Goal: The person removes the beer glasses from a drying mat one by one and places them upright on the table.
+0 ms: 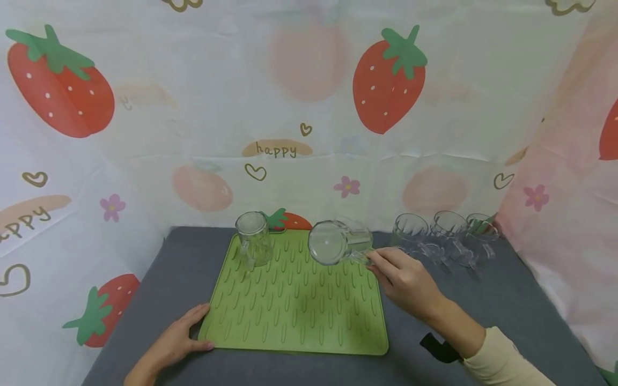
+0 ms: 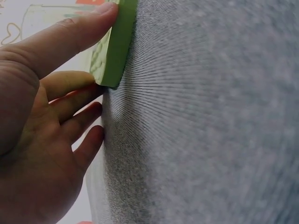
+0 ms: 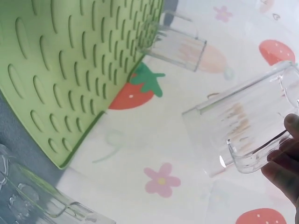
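Note:
A clear glass mug (image 1: 354, 238) is held on its side over the back right of the green ridged mat (image 1: 289, 300). My right hand (image 1: 403, 281) grips it by the handle, and the right wrist view shows fingers and thumb around that handle (image 3: 254, 163). Another glass mug (image 1: 256, 244) stands on the mat's back left corner. At the front left corner of the mat lies my left hand (image 1: 174, 338), fingers loosely extended along the side and thumb at the front edge. The left wrist view has that thumb (image 2: 79, 35) against the mat's rim.
Three more glass mugs (image 1: 449, 225) stand in a group at the back right on the dark grey cloth (image 1: 512, 321). A white curtain (image 1: 299, 112) with printed strawberries encloses the table behind and at both sides. A black strap end (image 1: 439, 348) hangs by my right wrist.

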`<state>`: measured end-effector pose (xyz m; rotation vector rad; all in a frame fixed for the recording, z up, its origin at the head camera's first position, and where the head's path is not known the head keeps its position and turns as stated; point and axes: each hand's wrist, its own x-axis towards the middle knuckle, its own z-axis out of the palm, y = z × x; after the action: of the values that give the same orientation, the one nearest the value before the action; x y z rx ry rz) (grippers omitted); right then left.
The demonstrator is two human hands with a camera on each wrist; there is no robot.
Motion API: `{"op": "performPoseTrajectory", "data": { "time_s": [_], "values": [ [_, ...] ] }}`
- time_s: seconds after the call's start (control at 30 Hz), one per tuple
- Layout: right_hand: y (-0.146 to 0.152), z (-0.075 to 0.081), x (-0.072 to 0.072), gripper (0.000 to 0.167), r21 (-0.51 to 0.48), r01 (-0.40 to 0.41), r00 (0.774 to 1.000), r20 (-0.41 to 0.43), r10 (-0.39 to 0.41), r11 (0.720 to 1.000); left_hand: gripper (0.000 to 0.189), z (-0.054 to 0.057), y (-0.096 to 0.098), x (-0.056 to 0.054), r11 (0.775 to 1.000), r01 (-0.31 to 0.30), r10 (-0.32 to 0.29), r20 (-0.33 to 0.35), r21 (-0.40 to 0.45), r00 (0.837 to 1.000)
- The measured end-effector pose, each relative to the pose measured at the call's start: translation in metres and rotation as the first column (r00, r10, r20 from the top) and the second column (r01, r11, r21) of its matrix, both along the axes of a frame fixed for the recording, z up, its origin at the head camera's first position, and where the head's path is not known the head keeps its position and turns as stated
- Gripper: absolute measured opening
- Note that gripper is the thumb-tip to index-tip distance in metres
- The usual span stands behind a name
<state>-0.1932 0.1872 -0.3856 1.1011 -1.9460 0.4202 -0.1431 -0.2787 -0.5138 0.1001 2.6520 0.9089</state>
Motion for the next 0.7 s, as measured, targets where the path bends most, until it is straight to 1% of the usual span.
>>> {"op": "performPoseTrajectory", "data": {
  "time_s": [0.1, 0.33, 0.37, 0.43, 0.5, 0.6, 0.63, 0.7],
  "values": [
    [0.001, 0.002, 0.001, 0.037, 0.012, -0.003, 1.000, -0.010, 0.003, 1.000, 0.100, 0.000, 0.000, -0.001, 1.000, -0.003, 0.003, 0.006, 0.000, 1.000],
    [0.002, 0.005, 0.003, 0.033, 0.041, -0.032, 0.998, -0.054, 0.035, 0.999, 0.088, 0.004, 0.004, -0.006, 0.999, -0.053, 0.053, 0.038, 0.012, 0.998],
    [0.002, 0.005, 0.003, 0.033, 0.046, -0.035, 0.998, -0.054, 0.038, 0.998, 0.086, 0.005, 0.004, -0.007, 0.998, -0.058, 0.058, 0.032, 0.010, 0.998],
    [0.003, 0.005, 0.004, 0.033, 0.052, -0.040, 0.998, -0.052, 0.043, 0.998, 0.080, 0.008, 0.007, -0.008, 0.997, -0.080, 0.080, -0.005, -0.005, 0.997],
    [0.003, 0.005, 0.004, 0.032, 0.056, -0.050, 0.997, -0.053, 0.053, 0.997, 0.073, 0.012, 0.012, -0.009, 0.993, -0.118, 0.117, -0.045, -0.016, 0.992],
    [0.003, 0.006, 0.004, 0.032, 0.060, -0.059, 0.996, -0.060, 0.063, 0.996, 0.064, 0.022, 0.023, -0.013, 0.985, -0.172, 0.169, -0.108, -0.013, 0.980],
    [0.003, 0.006, 0.004, 0.032, 0.060, -0.061, 0.996, -0.064, 0.065, 0.996, 0.062, 0.027, 0.027, -0.015, 0.983, -0.185, 0.184, -0.113, 0.001, 0.976],
    [0.003, 0.006, 0.004, 0.032, 0.061, -0.060, 0.995, -0.069, 0.065, 0.996, 0.058, 0.037, 0.036, -0.018, 0.979, -0.195, 0.201, -0.134, 0.054, 0.970]
  ]
}}
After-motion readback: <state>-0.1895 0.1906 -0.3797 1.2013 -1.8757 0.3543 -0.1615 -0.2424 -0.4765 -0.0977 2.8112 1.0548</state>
